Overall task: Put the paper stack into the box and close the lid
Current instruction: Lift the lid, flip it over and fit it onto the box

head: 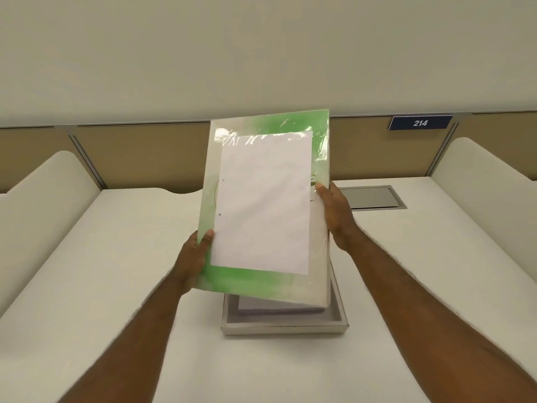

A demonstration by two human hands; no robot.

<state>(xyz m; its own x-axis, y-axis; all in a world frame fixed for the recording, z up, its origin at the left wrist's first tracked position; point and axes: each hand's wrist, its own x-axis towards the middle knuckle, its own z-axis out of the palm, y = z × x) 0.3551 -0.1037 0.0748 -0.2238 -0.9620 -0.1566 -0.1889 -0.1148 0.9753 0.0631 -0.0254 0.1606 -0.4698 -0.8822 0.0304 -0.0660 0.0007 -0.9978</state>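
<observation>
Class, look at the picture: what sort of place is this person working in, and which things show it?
Probably an office or study hall with partitioned desks. Clues: tan divider panels behind the white desk, a numbered sign reading 214, and a metal cable hatch set into the desktop.

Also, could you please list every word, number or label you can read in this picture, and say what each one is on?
"214": white digits on the dark blue sign fixed to the tan partition behind the desk.
The green and white lid shows no readable text; the white sheet on it looks blank.
The box on the desk carries no visible label.
</observation>
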